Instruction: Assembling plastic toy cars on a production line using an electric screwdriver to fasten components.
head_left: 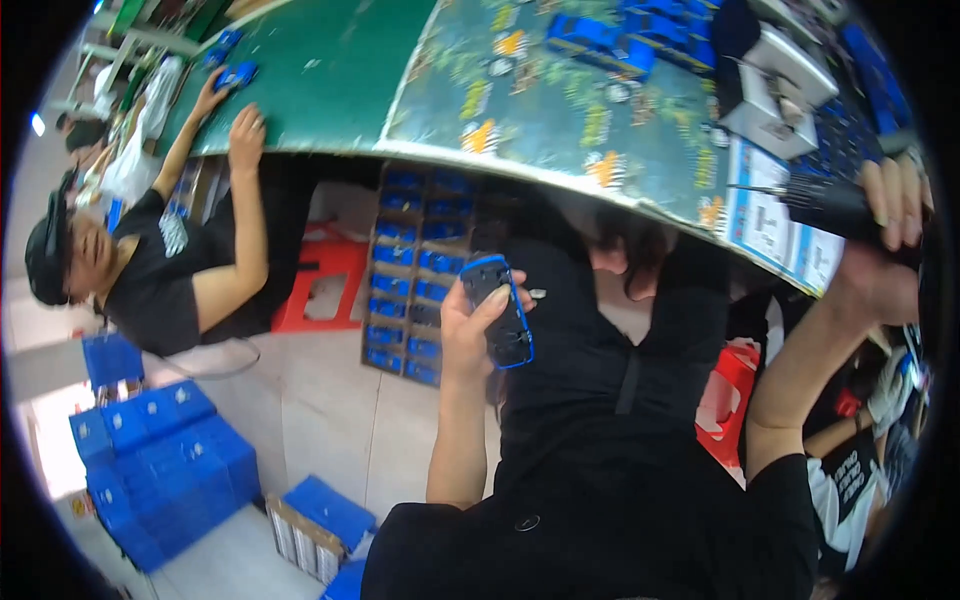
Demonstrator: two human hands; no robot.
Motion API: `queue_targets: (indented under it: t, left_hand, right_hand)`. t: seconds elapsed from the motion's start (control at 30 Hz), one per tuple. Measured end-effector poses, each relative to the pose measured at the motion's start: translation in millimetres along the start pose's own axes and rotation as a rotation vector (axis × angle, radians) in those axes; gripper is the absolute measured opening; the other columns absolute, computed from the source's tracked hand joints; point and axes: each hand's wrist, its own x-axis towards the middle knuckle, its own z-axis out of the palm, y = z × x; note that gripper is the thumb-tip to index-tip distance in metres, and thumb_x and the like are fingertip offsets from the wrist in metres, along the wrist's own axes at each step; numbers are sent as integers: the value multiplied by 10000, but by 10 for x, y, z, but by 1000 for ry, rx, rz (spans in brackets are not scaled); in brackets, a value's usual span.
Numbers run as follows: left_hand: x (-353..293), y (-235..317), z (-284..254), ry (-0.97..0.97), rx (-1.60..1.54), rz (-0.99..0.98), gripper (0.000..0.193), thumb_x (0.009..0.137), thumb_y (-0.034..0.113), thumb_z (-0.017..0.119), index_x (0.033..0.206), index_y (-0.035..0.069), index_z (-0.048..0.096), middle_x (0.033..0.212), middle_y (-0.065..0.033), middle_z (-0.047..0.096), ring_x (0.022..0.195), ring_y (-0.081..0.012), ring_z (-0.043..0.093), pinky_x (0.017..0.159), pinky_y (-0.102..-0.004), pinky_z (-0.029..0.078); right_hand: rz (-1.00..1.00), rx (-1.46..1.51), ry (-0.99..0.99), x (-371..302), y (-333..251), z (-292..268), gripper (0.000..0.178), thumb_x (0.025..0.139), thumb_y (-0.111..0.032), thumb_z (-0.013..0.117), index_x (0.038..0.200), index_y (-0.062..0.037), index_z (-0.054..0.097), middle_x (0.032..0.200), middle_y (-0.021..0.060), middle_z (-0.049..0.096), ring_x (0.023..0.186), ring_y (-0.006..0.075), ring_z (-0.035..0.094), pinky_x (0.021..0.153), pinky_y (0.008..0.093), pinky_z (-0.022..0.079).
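My left hand (466,328) is closed round a blue toy car (510,338), its black underside turned up and my thumb lying across it. I hold it in front of my body, just off the table's near edge. At the right, my right hand (895,205) grips a black electric screwdriver (828,206) by its body. The thin bit points left, over a printed white-and-blue sheet (775,232) at the table edge. Tool and toy car are well apart.
Several blue toy cars (600,38) stand on the patterned tabletop (560,120). A white box (778,95) lies near the screwdriver. A co-worker (140,245) handles another blue car at the left. Below are a compartmented crate (412,285), a red stool (330,280) and blue boxes (170,480).
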Motion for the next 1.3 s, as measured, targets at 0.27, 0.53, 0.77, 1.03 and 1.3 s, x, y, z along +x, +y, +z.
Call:
queue_targets:
  t: [0.27, 0.53, 0.77, 1.03, 1.3]
  left_hand:
    - [500, 134, 1460, -454, 83, 105, 300, 931, 79, 679, 1193, -21, 572, 1032, -170, 696, 868, -218, 710, 642, -365, 633]
    - [461, -33, 2036, -572, 14, -110, 237, 983, 131, 635, 1171, 20, 543, 923, -119, 688, 771, -176, 700, 597, -320, 607]
    - [481, -175, 2084, -591, 77, -24, 230, 975, 98, 643, 1172, 8, 566, 944, -92, 691, 806, -132, 672, 736, -270, 564]
    - [422, -170, 2061, -581, 103, -1, 272, 951, 53, 655, 1201, -9, 569, 974, -81, 685, 834, -123, 668, 755, -263, 561]
    - [315, -88, 2151, -590, 165, 17, 395, 860, -46, 676, 1235, -14, 553, 1021, -76, 683, 821, -103, 658, 732, -259, 544]
  right_hand:
    - [-232, -77, -20, -166, 160, 524, 254, 1009, -299, 490, 1083, -58, 524, 752, 20, 515, 613, 134, 508, 647, 316, 457]
    - [-253, -211, 112, -252, 244, 561, 205, 956, -241, 562, 1020, -59, 493, 711, 41, 521, 570, 142, 507, 633, 325, 491]
    - [-267, -247, 119, -237, 245, 526, 203, 942, -210, 605, 1017, -59, 492, 719, 52, 535, 589, 152, 537, 653, 335, 510]
    - [-205, -276, 220, -269, 326, 573, 201, 882, -36, 681, 956, -38, 495, 729, 69, 581, 604, 119, 585, 621, 289, 530]
    - [-93, -358, 180, -267, 381, 614, 248, 832, -164, 705, 885, -94, 473, 659, 32, 526, 536, 138, 521, 595, 314, 488]
